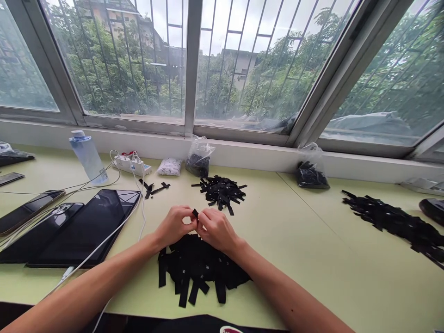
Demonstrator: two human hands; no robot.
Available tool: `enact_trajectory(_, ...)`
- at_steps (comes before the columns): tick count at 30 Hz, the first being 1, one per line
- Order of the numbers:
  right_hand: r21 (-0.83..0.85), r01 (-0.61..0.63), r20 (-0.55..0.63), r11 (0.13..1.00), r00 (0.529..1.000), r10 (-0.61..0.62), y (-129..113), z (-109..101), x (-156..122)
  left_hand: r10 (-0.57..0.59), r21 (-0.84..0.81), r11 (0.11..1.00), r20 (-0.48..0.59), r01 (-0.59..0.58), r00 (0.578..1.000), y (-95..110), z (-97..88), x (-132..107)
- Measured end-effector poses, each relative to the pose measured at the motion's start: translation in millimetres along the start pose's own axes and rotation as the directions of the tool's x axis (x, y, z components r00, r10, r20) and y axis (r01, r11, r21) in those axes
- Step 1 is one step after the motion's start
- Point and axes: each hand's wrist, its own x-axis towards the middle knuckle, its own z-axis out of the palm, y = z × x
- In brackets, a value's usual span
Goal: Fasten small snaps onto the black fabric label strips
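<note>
My left hand (176,225) and my right hand (215,228) meet at the middle of the table, fingertips pinched together. Between them they grip a small black fabric strip (195,213), only its end showing above the fingers. Right below my hands lies a large heap of black fabric strips (194,268), several marked with a white letter M. Beyond my hands sits a smaller pile of black strips (224,190). A few loose black strips (152,188) lie to the left of that pile.
Tablets (86,226), phones and white charging cables (100,240) cover the left side. Along the window stand a water bottle (89,157), a power strip (130,164), a white packet (169,167) and plastic bags (198,159) of black pieces. Another long heap (395,222) lies far right.
</note>
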Motion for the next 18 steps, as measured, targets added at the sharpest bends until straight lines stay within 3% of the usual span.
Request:
enact_trajectory(8, 0.165, -0.254, 0.033, 0.953, 0.967, 0.252, 8, 0, 2, -0.014, 0.12, 0.993, 0.074, 0.005, 0.997, -14, -0.8, 5)
enact_trajectory(14, 0.107, -0.301, 0.175, 0.948, 0.944, 0.28, 24, -5, -2, 0.013, 0.183, 0.983, 0.063, -0.025, 0.998, -36, -4.8, 6)
enact_trajectory(18, 0.091, -0.318, 0.226, 0.944, 0.929, 0.292, 28, -5, -3, -0.003, 0.208, 0.978, 0.052, -0.008, 0.999, -40, -5.2, 5)
